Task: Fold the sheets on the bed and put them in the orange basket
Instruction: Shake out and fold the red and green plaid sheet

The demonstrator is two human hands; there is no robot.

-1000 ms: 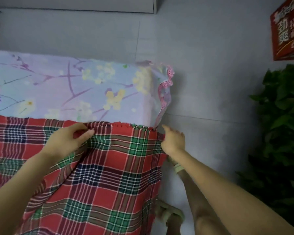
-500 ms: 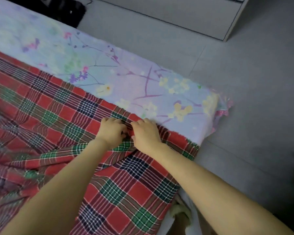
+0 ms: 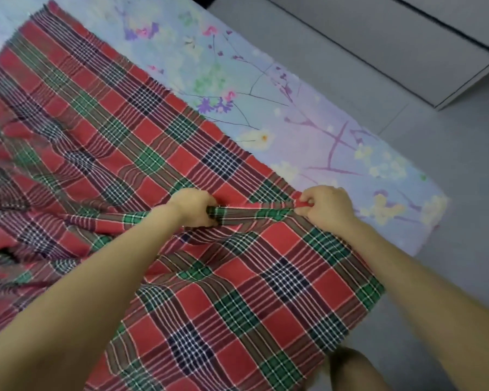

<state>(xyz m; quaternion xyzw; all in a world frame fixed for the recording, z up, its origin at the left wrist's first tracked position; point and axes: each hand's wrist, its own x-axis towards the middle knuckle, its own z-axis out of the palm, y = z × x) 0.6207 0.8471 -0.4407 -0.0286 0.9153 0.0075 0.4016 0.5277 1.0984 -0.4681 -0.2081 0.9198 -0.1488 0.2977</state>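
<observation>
Head view: hands point(image 3: 194, 206) on plaid sheet point(image 3: 237, 292) ridge

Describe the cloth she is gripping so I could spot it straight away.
Start at the bed with its pale floral cover. Spread over it lies a sheet, bunched between the left hand and right hand. Only it is red, green and navy plaid.

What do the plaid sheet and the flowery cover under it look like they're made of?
The plaid sheet looks like thin woven cotton, matte: it bunches into a soft ridge between the left hand and right hand, and its far edge looks slightly frayed. The floral cover seems a smoother printed fabric, faintly sheened and lying flat; fibre unclear.
</observation>
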